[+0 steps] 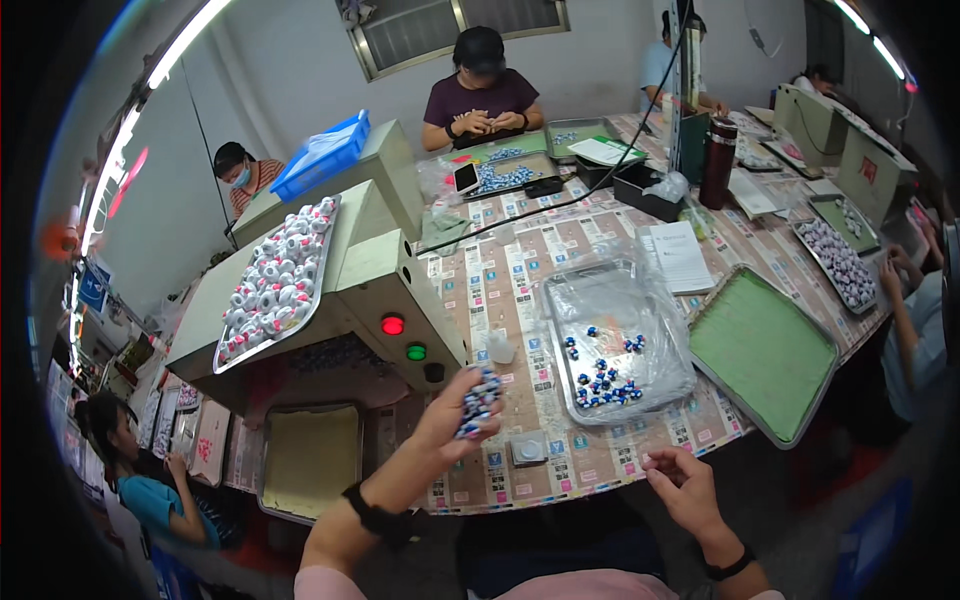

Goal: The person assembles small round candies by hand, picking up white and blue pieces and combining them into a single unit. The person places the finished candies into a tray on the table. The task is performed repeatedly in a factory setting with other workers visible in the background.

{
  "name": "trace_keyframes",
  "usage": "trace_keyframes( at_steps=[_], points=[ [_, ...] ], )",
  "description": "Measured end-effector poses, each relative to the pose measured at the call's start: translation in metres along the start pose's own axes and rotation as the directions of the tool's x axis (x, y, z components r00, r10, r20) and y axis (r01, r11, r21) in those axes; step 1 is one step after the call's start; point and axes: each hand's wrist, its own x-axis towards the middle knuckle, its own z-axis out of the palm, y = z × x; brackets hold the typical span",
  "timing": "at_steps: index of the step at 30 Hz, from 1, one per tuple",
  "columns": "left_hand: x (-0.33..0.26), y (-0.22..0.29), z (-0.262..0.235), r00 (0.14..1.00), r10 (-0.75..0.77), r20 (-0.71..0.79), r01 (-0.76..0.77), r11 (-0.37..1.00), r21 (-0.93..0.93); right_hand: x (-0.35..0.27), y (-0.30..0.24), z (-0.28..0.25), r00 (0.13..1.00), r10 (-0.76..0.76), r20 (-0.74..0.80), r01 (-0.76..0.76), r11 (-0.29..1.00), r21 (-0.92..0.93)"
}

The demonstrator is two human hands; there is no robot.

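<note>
- My left hand (447,420), 6 o'clock: fingers curled around a handful of small blue-and-white pieces (479,404).
- My right hand (688,490), between 4 and 5 o'clock: thumb and fingertips close; can't tell whether they pinch anything.
- Plastic-covered metal tray (655,362), 11 o'clock from right hand: loose blue-and-white pieces (606,391) inside, mostly toward its 6 o'clock.

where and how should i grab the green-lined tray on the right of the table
Probably take the green-lined tray by the raised rim at its near corner, coming from your side with the right hand. That corner seems to jut past the edge of the table, leaving room to hook under it.
</note>
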Motion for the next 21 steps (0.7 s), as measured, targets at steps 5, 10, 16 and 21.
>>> trace_keyframes(
  at_steps=[5,10,16,21],
  points=[
    [0.077,-0.034,0.035,0.998,-0.056,0.015,0.044,0.905,0.424,-0.006,0.003,-0.004,1.0,-0.013,-0.011,0.013,1.0,0.008],
    [0.125,-0.062,0.052,0.983,-0.042,-0.178,0.146,0.766,0.626,-0.012,0.006,-0.009,1.0,0.003,-0.03,-0.003,1.0,0.023],
    [0.143,-0.074,0.075,0.968,-0.037,-0.248,0.2,0.707,0.678,-0.015,0.011,-0.012,1.0,-0.017,-0.026,0.017,1.0,0.009],
    [0.154,-0.085,0.076,0.98,-0.107,-0.166,0.174,0.866,0.469,-0.016,0.008,-0.009,1.0,-0.024,-0.01,0.024,0.999,0.026]
  ],
)
